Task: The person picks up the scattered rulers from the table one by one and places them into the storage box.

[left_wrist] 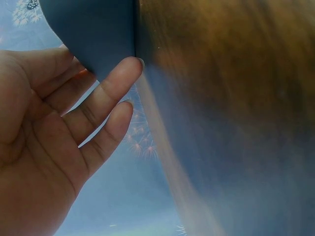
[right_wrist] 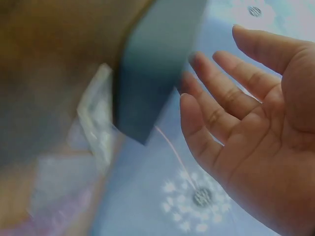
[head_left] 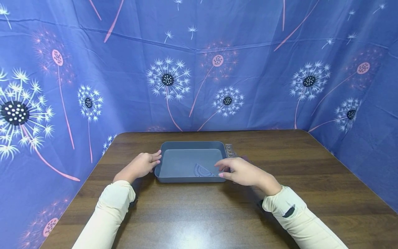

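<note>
A grey rectangular tray [head_left: 186, 180] lies on the table, with a clear protractor [head_left: 203, 171] inside near its front right corner. My left hand [head_left: 143, 165] is at the tray's left end. In the left wrist view its loosely extended fingers [left_wrist: 115, 83] reach the tray's outer wall [left_wrist: 98, 29]. Over the tray's right end hovers my right hand [head_left: 244, 172], fingers relaxed and holding nothing. The right wrist view shows that palm [right_wrist: 261, 137] beside the tray wall [right_wrist: 152, 64]. A clear stencil ruler [head_left: 229, 150] lies along the tray's right side, partly hidden by the right hand.
The brown wooden table [head_left: 192, 211] meets a blue dandelion-print cloth [head_left: 192, 86] at the back and sides. Something flat and purplish [right_wrist: 64, 211] lies right of the tray, blurred in the right wrist view and mostly covered by my hand in the head view.
</note>
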A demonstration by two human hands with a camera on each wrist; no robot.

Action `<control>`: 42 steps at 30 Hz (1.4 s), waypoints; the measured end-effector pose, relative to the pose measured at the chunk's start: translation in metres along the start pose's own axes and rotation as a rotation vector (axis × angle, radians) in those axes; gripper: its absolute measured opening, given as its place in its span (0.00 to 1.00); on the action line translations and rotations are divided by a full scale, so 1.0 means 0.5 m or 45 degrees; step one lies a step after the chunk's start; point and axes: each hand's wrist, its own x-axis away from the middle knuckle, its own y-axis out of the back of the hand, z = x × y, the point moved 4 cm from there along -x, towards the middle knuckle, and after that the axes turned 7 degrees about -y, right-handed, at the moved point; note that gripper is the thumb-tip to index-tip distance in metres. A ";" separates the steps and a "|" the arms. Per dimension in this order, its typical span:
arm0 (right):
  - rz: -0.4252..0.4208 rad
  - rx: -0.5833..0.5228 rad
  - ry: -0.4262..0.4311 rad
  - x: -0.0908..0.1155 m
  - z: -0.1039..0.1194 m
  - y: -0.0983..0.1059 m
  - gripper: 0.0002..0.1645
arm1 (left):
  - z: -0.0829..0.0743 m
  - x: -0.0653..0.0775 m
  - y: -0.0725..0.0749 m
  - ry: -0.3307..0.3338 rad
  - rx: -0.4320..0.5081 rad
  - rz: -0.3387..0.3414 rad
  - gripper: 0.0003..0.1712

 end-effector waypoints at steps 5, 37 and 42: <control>-0.129 -0.023 -0.047 0.015 -0.013 0.059 0.26 | -0.001 0.001 0.002 0.005 0.005 0.005 0.22; 0.085 -0.048 -0.353 0.052 -0.248 0.057 0.58 | 0.002 -0.003 -0.002 -0.024 0.000 0.007 0.21; 0.114 -0.033 -0.371 0.052 -0.251 0.056 0.59 | 0.005 -0.002 -0.003 -0.025 0.010 0.004 0.21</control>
